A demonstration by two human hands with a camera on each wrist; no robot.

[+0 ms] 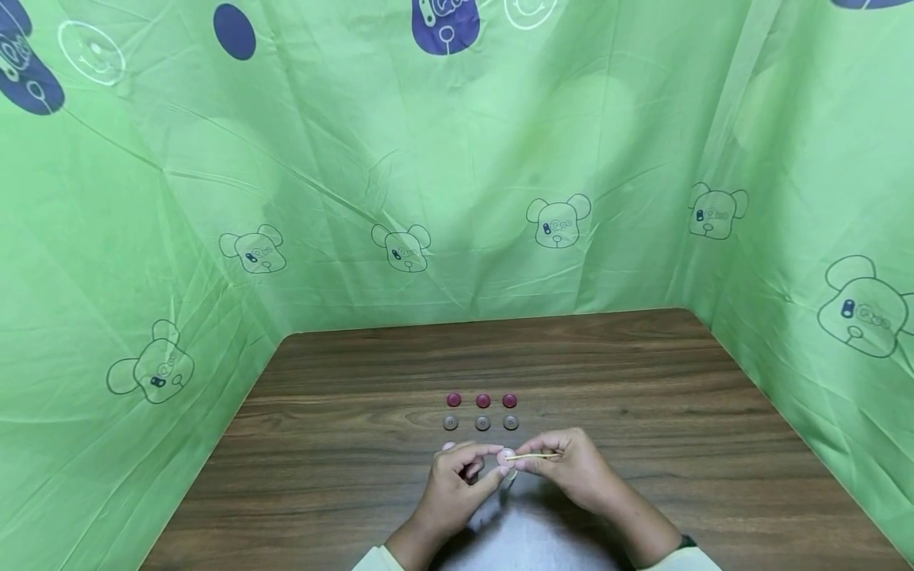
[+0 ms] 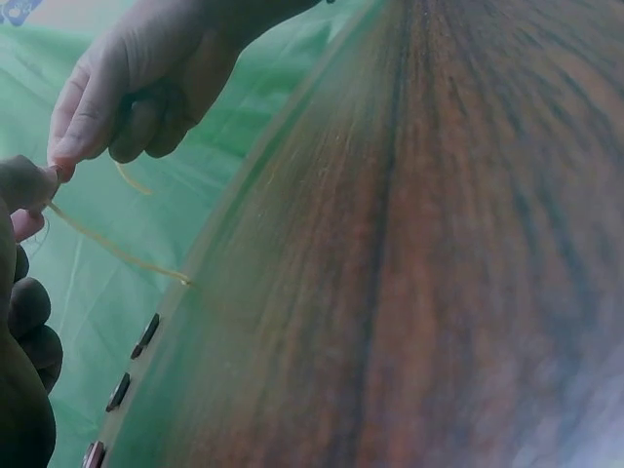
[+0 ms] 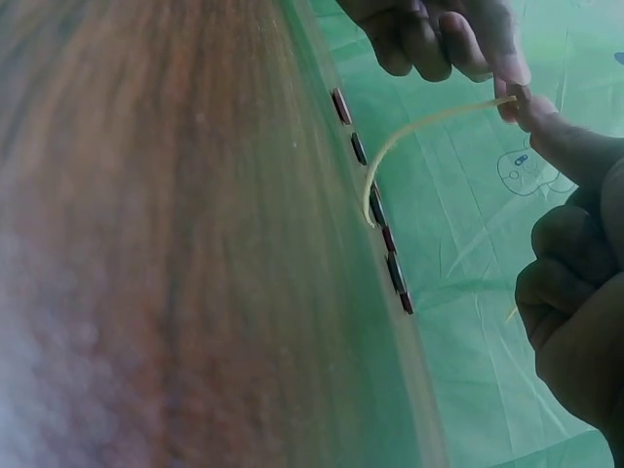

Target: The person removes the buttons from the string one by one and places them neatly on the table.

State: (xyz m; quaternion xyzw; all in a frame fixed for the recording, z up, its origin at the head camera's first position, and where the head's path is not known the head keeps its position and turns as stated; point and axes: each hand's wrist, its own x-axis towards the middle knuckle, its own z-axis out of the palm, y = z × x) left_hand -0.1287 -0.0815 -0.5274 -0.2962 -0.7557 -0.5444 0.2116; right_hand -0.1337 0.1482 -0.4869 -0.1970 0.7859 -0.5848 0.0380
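Between the fingertips of my left hand [image 1: 455, 490] I pinch a pale pink button [image 1: 506, 457] above the table. Thumb and forefinger of my right hand [image 1: 574, 466] pinch a thin yellow cord [image 1: 535, 456] right beside the button. In the right wrist view one length of the cord [image 3: 419, 125] curves down from the fingertips. The left wrist view also has the cord [image 2: 117, 252] hanging from the meeting fingertips. Whether it passes through a hole of the button is too small to tell. Another pink button [image 1: 448, 446] lies behind my left hand, partly covered.
Three dark red buttons [image 1: 483, 401] form a row on the brown wooden table [image 1: 343, 460], beyond the hands. Closer in lies a row of three grey-brown buttons [image 1: 482, 423]. A green printed cloth [image 1: 471, 159] rises around the table's back and sides.
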